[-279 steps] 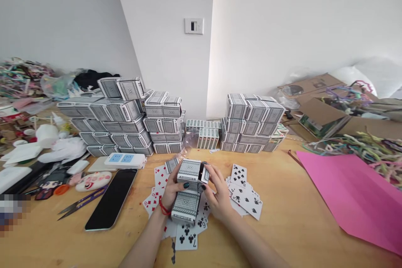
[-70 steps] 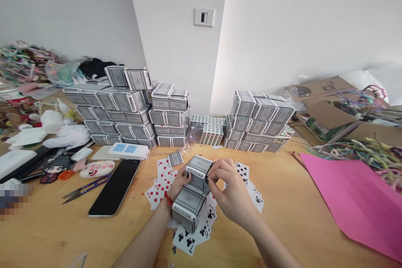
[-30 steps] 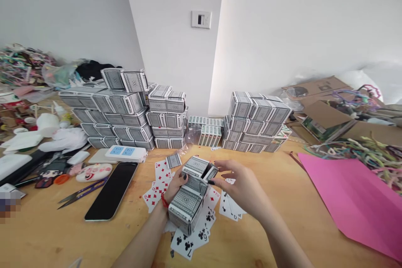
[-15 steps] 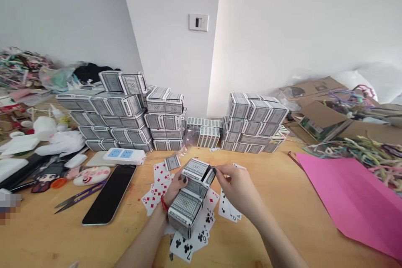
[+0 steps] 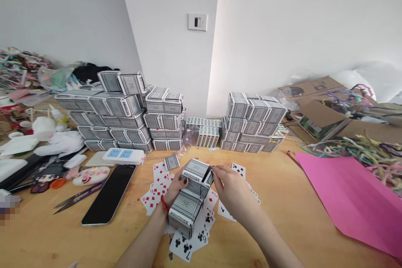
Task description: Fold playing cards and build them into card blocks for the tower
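A block of two joined cubes folded from playing cards (image 5: 186, 203), grey patterned backs outward, is tilted above the table in front of me. My left hand (image 5: 175, 184) wraps its left side, the thumb on the upper cube; a red cord circles that wrist. At the upper cube's right edge, my right hand (image 5: 230, 188) pinches a playing card (image 5: 207, 176) that stands out beside a dark gap; the fingertips are partly hidden. Under and around the block lie loose cards, diamonds (image 5: 158, 192) at left and clubs (image 5: 188, 245) in front.
Stacked card cubes form a left wall (image 5: 122, 106) and a right wall (image 5: 254, 121), with card packs (image 5: 207, 136) between. At left lie a phone (image 5: 109, 194), scissors (image 5: 80, 197) and a power strip (image 5: 124, 155). Pink paper (image 5: 348, 201) and pipe cleaners (image 5: 373, 163) are at right.
My right hand has shifted slightly, its wrist turned and its fingers closer to the upper cube's edge. The left hand and the block stay almost still.
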Available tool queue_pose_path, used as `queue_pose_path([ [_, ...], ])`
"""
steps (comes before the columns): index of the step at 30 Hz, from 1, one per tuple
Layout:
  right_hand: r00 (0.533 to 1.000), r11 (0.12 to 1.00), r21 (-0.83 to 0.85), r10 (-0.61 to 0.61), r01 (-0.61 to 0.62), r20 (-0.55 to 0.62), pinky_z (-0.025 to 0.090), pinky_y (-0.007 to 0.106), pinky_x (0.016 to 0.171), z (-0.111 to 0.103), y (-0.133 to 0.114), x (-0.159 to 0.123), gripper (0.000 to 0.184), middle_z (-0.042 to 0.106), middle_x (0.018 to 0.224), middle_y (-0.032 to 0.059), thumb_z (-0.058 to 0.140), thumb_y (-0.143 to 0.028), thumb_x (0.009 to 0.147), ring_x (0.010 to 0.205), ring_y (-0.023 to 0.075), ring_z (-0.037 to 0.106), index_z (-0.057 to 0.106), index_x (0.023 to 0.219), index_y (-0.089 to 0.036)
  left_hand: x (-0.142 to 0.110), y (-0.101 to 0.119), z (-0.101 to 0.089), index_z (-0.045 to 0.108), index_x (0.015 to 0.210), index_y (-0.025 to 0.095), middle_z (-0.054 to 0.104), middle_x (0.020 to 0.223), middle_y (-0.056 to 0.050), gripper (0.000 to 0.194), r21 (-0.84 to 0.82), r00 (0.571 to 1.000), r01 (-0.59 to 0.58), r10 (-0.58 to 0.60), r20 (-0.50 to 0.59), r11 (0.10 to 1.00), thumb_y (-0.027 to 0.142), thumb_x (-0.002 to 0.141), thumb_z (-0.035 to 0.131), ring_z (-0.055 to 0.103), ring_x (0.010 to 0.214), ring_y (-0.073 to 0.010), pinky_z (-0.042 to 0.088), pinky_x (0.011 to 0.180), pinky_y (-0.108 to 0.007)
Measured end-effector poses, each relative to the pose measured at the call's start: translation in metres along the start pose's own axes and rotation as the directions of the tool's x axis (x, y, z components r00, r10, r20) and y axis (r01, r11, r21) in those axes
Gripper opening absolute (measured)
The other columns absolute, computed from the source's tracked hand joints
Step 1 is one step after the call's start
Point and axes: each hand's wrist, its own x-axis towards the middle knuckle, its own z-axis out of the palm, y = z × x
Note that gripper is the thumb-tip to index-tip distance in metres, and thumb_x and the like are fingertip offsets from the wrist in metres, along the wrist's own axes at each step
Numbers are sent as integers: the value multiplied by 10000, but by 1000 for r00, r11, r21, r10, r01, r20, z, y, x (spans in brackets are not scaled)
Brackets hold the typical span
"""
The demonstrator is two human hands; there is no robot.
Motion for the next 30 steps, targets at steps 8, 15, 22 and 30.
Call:
queue_pose_path([
  [8,996,991,-111,-77,73,-34,434,269,638,6,-2,0,307,623,791,82,309,-142,905,740,183,594,604,825,-165,-1,-1,-4,667,987,228,714,875,-45,593,3,998,66,-66,-9,998,359,432,827,613,963,-271,482,773,-291],
  [15,995,981,-166,-99,100,12,444,278,651,3,-3,-1,303,619,801,93,305,-99,891,741,193,595,594,813,-148,-1,-3,-5,628,1073,213,708,915,-57,643,-46,997,53,-50,61,998,320,470,824,620,940,-261,486,795,-307],
  [22,994,980,-166,-104,107,26,445,268,686,2,-3,0,288,622,805,98,324,-89,881,771,189,603,598,813,-145,-1,-2,-4,664,994,191,716,825,-58,548,-29,996,44,-42,72,999,297,479,819,648,848,-258,504,765,-322],
  [30,991,987,114,116,-109,-62,474,269,625,3,2,3,278,677,739,54,383,-183,856,685,176,633,637,744,-189,-3,0,-3,676,963,215,711,874,-58,542,-39,996,61,-59,66,997,308,451,828,619,944,-280,484,794,-318],
])
